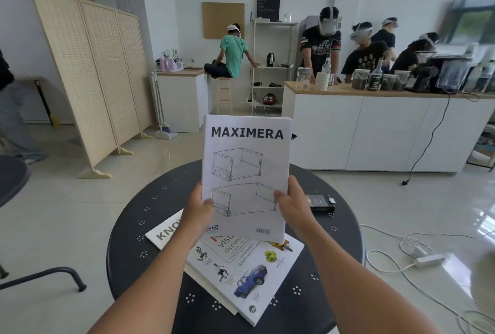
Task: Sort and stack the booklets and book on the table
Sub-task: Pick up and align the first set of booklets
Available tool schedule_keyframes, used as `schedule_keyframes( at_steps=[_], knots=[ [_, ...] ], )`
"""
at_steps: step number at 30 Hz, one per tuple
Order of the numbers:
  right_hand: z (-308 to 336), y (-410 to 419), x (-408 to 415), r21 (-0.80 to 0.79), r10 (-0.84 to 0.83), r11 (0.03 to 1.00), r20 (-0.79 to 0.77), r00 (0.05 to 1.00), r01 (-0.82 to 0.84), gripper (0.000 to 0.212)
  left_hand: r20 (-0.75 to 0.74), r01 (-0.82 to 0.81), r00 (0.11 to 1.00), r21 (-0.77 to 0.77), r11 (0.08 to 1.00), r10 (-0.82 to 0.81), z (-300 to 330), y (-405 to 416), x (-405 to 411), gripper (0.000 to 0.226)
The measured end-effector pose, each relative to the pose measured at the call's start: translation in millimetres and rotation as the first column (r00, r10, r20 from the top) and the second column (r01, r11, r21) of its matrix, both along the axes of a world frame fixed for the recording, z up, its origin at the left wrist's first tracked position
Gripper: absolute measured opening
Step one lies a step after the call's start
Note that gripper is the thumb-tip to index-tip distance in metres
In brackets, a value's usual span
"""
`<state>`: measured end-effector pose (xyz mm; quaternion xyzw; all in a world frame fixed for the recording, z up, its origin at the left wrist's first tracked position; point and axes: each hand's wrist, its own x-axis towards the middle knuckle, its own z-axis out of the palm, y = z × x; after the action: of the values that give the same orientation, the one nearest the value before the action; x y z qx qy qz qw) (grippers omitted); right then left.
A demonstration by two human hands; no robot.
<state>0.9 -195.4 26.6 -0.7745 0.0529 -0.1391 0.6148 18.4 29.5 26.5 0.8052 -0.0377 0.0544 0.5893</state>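
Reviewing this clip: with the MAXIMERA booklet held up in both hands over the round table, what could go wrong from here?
1. The visual dictionary lies skewed on the round table, its near corner close to the rim; a booklet dropped on it carelessly might nudge it off.
2. The MAXIMERA booklet is pinched only at its lower edges by the left hand and right hand; it could flop or slip.
3. The small black device lies nearby and could be bumped.

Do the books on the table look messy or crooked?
Yes, a bit. The visual dictionary book lies slanted on the round table, and a booklet starting "KNO" pokes out crookedly from under it. The left hand and right hand hold the MAXIMERA booklet upright above them. Nothing looks torn.
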Motion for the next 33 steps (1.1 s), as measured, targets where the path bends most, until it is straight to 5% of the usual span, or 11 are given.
schedule_keyframes(
  at_steps=[8, 24, 33],
  knots=[
    [10.0, -2.3, -5.4, 0.020, -0.024, 1.000, 0.061, 0.998, 0.023, 0.028, 0.068, -0.027, 0.997, -0.041, 0.999, 0.029, 8.2, -4.8, 0.2, 0.035],
    [-12.2, -0.1, -4.0, -0.125, 0.024, 0.992, -0.086, 0.996, -0.034, 0.031, -0.015, -0.025, 1.000, 0.104, 0.994, 0.027, -16.9, 3.7, 5.4, 0.047],
    [-15.3, -4.0, 15.6, -0.062, -0.030, 0.998, -0.104, 0.994, 0.024, 0.019, -0.109, 0.039, 0.994, 0.132, 0.990, -0.025, -21.2, 2.2, 18.1, 0.048]
  ],
)
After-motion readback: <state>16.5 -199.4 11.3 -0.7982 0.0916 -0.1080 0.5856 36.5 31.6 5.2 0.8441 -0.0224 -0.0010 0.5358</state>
